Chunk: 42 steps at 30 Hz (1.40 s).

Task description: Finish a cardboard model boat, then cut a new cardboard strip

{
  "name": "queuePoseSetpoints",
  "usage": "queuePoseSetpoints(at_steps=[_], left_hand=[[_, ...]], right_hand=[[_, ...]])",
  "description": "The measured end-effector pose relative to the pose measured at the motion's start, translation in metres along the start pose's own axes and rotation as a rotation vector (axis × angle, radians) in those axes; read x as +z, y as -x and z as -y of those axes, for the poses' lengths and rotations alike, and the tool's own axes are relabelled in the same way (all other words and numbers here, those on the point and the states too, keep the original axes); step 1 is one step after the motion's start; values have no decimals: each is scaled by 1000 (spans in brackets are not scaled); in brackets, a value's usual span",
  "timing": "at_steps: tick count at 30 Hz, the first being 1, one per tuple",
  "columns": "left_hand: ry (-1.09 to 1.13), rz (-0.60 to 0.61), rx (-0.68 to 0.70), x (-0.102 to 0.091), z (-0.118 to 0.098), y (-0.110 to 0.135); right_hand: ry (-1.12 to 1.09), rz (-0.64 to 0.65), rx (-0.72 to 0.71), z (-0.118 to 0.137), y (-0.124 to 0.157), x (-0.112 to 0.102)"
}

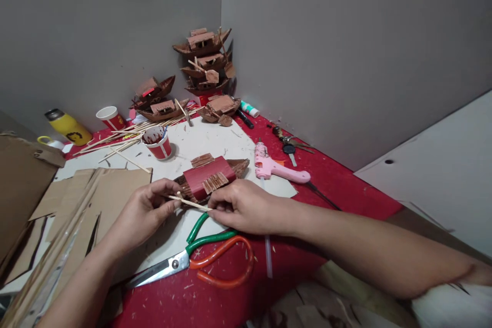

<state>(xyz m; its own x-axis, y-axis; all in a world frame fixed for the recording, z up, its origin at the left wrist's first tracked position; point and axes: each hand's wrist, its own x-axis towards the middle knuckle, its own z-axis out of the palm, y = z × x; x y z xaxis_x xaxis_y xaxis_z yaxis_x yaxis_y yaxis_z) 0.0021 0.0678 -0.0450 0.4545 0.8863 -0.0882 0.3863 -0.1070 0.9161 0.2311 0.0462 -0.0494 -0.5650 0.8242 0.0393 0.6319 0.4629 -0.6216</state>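
Between my two hands lies a thin wooden stick (194, 205). My left hand (156, 202) pinches its left end, where a short piece stands out near the fingertips. My right hand (236, 207) grips the other end with bent fingers. Just behind the stick rests a small model boat (240, 166) of brown corrugated strips, with a red roof (209, 178) and ribbed brown patches on it. Below my hands are scissors (175, 265) with one green and one orange handle, their blades slightly apart and pointing left. Part of the green handle is hidden by my right hand.
A pink glue gun (282, 169) lies to the right, near keys (290, 152). Behind stand a stained paper cup (157, 146), another cup (110, 118), a yellow bottle (71, 128) and several finished boats (202, 43) by the wall. Cut cardboard (115, 192) covers the left side.
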Motion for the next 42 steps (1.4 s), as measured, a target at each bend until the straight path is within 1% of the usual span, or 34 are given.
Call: queuePoseSetpoints(at_steps=[2,7,12,16,20,35,42], left_hand=[[3,13,-4,0,0,1],[3,-24,-7,2,3,2],[-26,-22,-3,2,2,2],[-33,-15,26,3,-3,2],[-20,-31,20,4,-6,3],[-111,-3,47,1,-1,3],[-63,29,33,0,1,4]], right_hand=[[12,-14,-13,-2,0,3],[44,-67,-35,-6,-1,10],[51,-101,-71,-9,0,15],[60,-109,-78,-9,0,16],[80,-113,-89,-8,-1,17],[104,-127,-100,-9,-2,18],[113,-129,-90,-8,-2,19]])
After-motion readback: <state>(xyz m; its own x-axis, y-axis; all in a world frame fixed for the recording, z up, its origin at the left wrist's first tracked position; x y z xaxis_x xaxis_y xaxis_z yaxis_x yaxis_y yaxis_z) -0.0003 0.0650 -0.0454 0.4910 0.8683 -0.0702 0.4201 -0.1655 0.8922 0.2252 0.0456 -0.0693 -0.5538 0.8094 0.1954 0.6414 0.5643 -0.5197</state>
